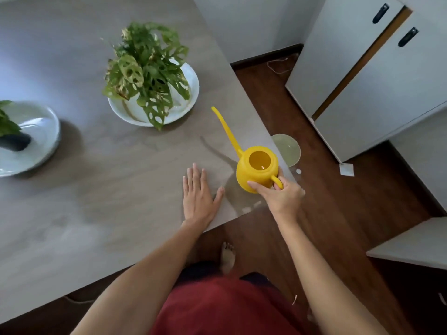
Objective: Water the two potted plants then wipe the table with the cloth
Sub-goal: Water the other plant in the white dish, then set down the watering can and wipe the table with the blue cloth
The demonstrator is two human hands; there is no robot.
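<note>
Left hand [199, 195] flat on worktop [96, 201], fingers spread, grip open and empty. Right hand [278, 192] grip closed on handle of yellow can [257, 169], near worktop corner, spout toward holed-leaf plant [147, 71] in white dish [188, 97]. Second plant [7, 122] far left, in pale dish [43, 141].
</note>
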